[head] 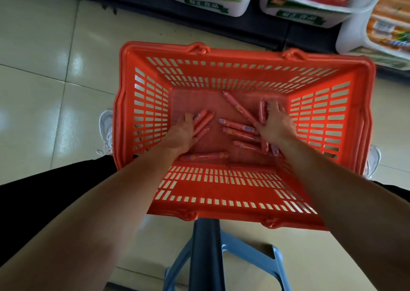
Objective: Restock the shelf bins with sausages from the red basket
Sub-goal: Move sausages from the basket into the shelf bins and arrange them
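Observation:
The red basket (pixel 244 193) sits in front of me, both my arms reaching into it. Several pink sausages (pixel 239 127) lie loose on its floor. My left hand (pixel 180 133) lies at the basket's left, its fingers curled round a bundle of sausages (pixel 203 122). My right hand (pixel 275 124) is at the right, fingers wrapped over more sausages (pixel 263 113), with others under its palm. White shelf bins (pixel 210 1) holding sausage packs stand beyond the basket at the top of the view.
A second white bin (pixel 308 9) and a bin of orange packs (pixel 363 31) stand at the upper right on a dark shelf base. A blue stool (pixel 250 253) is under the basket. My white shoes (pixel 106 129) flank it on the tiled floor.

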